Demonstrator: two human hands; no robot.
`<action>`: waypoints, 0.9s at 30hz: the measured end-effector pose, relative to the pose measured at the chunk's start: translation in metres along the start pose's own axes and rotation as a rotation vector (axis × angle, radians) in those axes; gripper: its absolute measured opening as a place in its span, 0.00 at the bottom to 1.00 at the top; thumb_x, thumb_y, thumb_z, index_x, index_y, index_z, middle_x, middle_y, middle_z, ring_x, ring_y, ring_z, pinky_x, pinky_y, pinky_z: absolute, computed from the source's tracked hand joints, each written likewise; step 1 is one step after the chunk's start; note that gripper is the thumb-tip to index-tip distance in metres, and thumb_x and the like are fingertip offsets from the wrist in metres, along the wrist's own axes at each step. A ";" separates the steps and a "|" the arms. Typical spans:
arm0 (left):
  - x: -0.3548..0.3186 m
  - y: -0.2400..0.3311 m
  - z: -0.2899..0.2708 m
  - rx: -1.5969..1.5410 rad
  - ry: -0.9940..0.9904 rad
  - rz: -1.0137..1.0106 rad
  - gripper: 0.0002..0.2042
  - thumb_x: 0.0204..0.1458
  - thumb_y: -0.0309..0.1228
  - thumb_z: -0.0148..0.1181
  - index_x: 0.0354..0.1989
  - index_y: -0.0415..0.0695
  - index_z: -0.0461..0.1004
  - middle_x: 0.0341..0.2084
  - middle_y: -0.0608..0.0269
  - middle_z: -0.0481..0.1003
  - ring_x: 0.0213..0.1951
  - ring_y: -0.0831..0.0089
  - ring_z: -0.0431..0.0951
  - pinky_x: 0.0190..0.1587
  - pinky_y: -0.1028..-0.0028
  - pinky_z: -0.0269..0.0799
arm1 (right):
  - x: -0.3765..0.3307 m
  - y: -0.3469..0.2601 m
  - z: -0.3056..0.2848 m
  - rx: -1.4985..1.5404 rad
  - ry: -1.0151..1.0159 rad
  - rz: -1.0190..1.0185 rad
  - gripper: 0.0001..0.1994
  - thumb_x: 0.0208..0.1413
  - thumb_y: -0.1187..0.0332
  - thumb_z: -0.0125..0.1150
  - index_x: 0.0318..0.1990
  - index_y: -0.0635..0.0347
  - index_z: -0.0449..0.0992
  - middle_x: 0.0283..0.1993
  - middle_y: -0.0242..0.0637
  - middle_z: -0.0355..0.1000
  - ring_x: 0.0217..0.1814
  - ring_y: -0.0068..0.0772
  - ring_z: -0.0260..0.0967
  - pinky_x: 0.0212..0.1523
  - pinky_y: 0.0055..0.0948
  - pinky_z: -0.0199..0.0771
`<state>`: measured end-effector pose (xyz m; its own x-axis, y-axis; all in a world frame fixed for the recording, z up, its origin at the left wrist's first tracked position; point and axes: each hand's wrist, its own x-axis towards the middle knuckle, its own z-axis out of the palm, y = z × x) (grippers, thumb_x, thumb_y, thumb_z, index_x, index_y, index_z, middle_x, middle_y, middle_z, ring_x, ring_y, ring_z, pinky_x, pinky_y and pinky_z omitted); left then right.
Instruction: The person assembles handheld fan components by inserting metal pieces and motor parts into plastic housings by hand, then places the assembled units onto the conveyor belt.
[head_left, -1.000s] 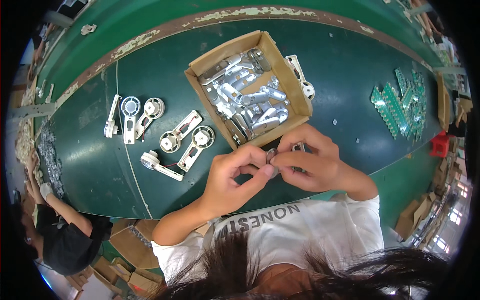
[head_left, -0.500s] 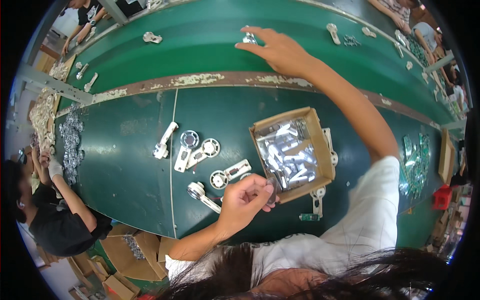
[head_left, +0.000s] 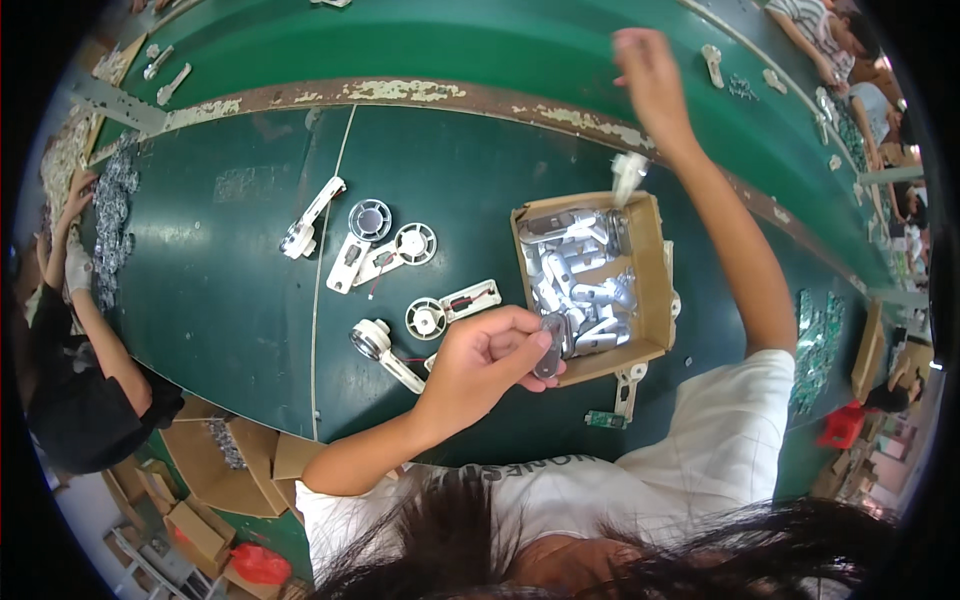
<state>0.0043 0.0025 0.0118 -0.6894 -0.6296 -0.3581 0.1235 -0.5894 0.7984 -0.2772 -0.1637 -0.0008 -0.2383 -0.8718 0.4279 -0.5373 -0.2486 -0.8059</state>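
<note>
My left hand is closed around a dark grey oval cover, pinched between thumb and fingers at the near left corner of a cardboard box. Several shiny silver elongated casings fill that box. My right hand is up over the green belt, holding nothing, its slightly blurred fingers loosely apart. Below it, a blurred white and silver part shows at the box's far edge, apart from the fingers; whether it touches the box I cannot tell.
White fan-like assemblies with handles lie left of the box. A white piece with a green circuit board lies in front of it. Circuit boards are piled right. A worn ledge borders the belt. A co-worker sits left.
My right hand has moved right along the belt, away from the small silver part there. A blurred white part now shows by the box. The view has shifted; my left hand keeps the cover.
</note>
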 end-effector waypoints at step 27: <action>0.001 -0.007 0.002 0.068 0.037 0.010 0.10 0.58 0.29 0.46 0.40 0.34 0.69 0.30 0.56 0.76 0.32 0.72 0.78 0.33 0.78 0.75 | -0.051 -0.035 -0.058 0.590 -0.279 0.189 0.17 0.55 0.62 0.44 0.50 0.58 0.65 0.36 0.30 0.65 0.30 0.18 0.59 0.27 0.16 0.60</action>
<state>0.0014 0.0076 0.0070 -0.6615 -0.6543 -0.3664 0.0805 -0.5478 0.8327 -0.2929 -0.0860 0.0296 -0.0248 -0.9795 0.1997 0.0435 -0.2006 -0.9787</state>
